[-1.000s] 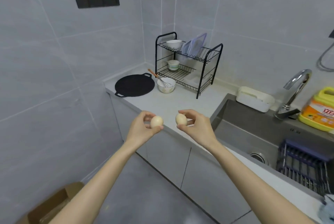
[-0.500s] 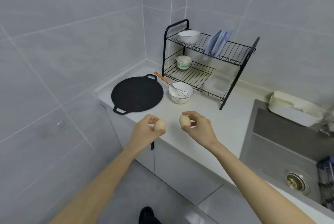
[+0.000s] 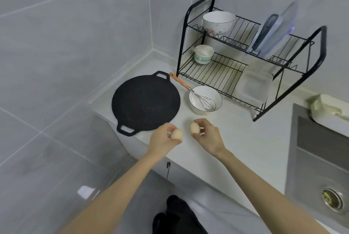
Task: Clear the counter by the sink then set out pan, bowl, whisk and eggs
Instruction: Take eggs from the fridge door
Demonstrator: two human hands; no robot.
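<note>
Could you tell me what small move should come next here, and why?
Probably lower the left egg and right egg onto the counter by the bowl: pan, bowl and whisk are already out, and the left hand and right hand hold them over it.

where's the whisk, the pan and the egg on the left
whisk (image 3: 206,103), head view, on its wire loops
pan (image 3: 145,101), head view, middle of its black surface
left egg (image 3: 177,134), head view, on the bare shell

Cream plastic box (image 3: 330,110) and grey steel sink (image 3: 309,167) run off the right edge. Translucent blue-edged lids (image 3: 272,35) on the black wire rack (image 3: 217,69) are smeared. The black shape (image 3: 175,216) at the bottom edge is unidentifiable.
</note>
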